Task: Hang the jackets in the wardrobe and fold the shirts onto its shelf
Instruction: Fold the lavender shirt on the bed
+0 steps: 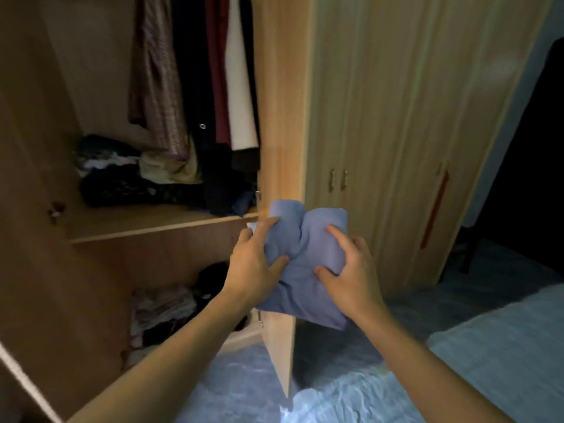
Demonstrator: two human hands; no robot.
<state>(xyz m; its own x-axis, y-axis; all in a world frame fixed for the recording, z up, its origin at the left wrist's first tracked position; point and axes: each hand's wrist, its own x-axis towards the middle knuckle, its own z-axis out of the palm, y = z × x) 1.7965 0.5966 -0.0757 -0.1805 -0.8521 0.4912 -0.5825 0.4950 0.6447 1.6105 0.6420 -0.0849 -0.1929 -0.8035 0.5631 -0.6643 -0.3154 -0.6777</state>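
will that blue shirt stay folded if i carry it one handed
Probably not: the blue shirt bunches and creases where the left hand and right hand grip it, so it looks soft and floppy. Its lower corner sags. Likely light, since fingertips alone hold it.

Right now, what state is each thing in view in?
Light blue folded shirt: held up by both hands, off the shelf.
Left hand: grips the shirt.
Right hand: grips the shirt.
Near wooden wardrobe door: open.
Pale double doors beside it: closed.
Wooden shelf: holds piled clothes.
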